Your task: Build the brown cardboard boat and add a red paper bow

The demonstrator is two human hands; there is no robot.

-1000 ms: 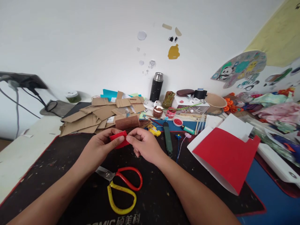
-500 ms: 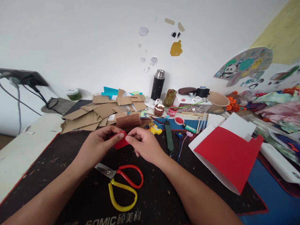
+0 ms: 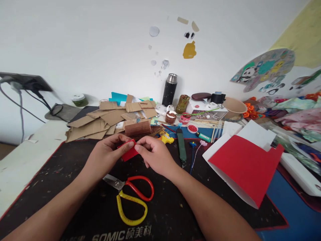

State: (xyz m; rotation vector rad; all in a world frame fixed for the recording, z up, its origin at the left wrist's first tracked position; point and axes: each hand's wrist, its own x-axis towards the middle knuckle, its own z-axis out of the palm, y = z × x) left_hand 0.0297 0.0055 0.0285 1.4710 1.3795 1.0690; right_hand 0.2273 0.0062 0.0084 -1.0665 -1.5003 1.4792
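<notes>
Pinching a small red paper piece between your left hand and right hand above the worktop | scissors lie just below | paper bowl at back, contents hidden | hands barely moved since earlier, same grip.

Red paper piece; scissors at six o'clock, one red handle, one yellow; black mat.
</notes>
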